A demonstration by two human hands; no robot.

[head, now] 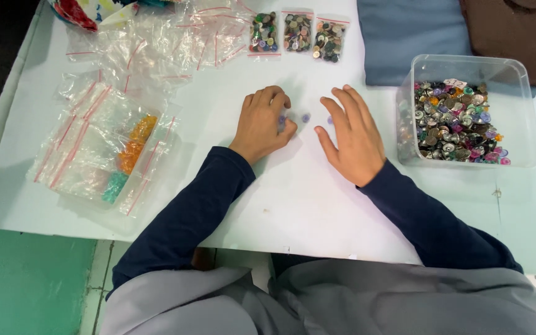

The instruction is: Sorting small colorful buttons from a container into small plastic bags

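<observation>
Purple buttons (306, 118) lay mid-worktop (293, 198); left hand (262, 124) curled, grip pinching one; right hand (352, 135) spread flat beside them.

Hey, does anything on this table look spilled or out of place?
Nothing spilled. A few purple buttons lie loose between the left hand and right hand, outside the tub. The empty bags sit in a messy heap.
</observation>
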